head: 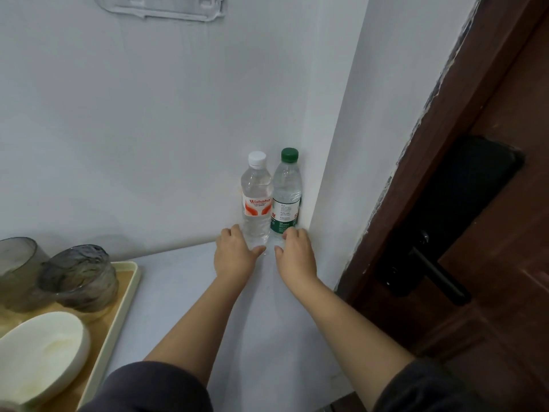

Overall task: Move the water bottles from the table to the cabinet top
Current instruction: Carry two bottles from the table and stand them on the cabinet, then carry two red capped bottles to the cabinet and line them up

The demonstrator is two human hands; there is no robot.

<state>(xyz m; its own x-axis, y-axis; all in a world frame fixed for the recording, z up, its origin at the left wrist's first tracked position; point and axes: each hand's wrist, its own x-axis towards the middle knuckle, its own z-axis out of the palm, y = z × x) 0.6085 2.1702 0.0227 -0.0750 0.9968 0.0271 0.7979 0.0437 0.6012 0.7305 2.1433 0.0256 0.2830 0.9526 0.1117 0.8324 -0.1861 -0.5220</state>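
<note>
The left hand (236, 254) curls round the foot of the white-capped bottle (256, 200), the right hand (297, 254) round the green-capped bottle (285, 197). Both bottles stand upright, touching, in the wall corner. If this is the set-down, both hands should loosen evenly and draw straight back without nudging either.

I count two water bottles: one white-capped bottle (257, 200) and one green-capped bottle (286, 197). My hands in view number two: left hand (236, 254) and right hand (297, 257). Grey glasses: two, one rear glass (17, 269) and one front glass (81, 278). White bowl (41, 355): one. Tray (130, 292): one. Door handle (436, 278): one. Clear wall bracket (166, 7): one.
</note>
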